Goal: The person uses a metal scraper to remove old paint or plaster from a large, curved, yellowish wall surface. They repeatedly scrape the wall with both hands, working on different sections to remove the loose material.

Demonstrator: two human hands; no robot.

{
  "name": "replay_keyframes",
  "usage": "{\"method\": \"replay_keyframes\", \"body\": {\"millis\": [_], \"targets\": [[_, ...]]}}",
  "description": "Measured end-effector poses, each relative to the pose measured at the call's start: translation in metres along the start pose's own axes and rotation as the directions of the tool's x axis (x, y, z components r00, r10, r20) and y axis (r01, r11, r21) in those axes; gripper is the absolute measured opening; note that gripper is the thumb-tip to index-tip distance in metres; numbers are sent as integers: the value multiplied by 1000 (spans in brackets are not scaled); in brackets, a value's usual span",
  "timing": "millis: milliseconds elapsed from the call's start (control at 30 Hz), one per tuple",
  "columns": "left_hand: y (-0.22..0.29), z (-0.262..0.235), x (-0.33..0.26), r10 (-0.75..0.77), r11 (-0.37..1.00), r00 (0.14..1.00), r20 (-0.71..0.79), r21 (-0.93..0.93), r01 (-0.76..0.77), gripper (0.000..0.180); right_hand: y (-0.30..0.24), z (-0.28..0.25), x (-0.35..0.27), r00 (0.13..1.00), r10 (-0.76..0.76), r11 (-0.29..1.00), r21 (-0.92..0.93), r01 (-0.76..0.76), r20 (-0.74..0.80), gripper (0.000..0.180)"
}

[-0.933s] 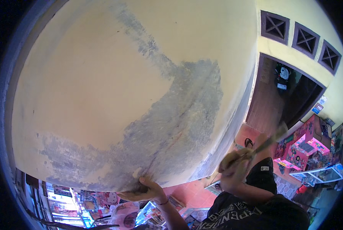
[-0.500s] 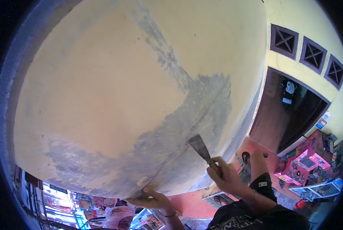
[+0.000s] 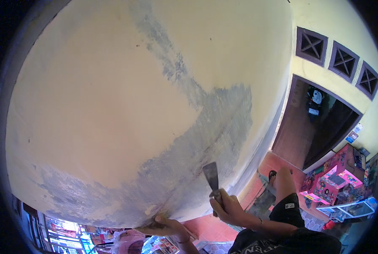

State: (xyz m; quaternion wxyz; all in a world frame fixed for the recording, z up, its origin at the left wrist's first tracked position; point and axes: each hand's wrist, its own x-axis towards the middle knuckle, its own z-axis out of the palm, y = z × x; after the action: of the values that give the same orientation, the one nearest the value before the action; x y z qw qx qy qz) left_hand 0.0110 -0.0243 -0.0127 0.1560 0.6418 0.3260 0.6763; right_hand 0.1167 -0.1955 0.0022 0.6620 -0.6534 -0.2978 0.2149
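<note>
My right hand is closed around the handle of a putty knife. The blade points up and slightly left, over the grey patch on the cream wall; I cannot tell whether it touches. A dark, thin crack line runs aslant through that patch. Lower and to the left, my left hand rests by the bottom of the visible wall. Its thumb is raised and its fingers stretch out leftward, partly in shadow. I make out nothing in it.
A doorway with a parked motorbike inside opens to the right, below square vents. Pink boxes and a glass case stand at lower right. Several goods lie beneath the wall. My leg is over red tiles.
The putty knife and my right hand have moved down and left, and the blade has turned more upright. My left hand is slightly lower. The view has shifted a little over the wall.
</note>
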Motion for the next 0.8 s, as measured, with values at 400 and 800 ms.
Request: {"method": "replay_keyframes", "body": {"millis": [400, 800], "targets": [[-11, 0, -11, 43, 977, 998, -53, 212, -31, 73, -88, -120, -11, 936, -332, 708, -625, 328, 116, 33], [-18, 14, -26, 70, 970, 946, -318, 244, 11, 68, 51, -59, -8, 1000, -10, 999, -37, 10, -12, 29]]}}
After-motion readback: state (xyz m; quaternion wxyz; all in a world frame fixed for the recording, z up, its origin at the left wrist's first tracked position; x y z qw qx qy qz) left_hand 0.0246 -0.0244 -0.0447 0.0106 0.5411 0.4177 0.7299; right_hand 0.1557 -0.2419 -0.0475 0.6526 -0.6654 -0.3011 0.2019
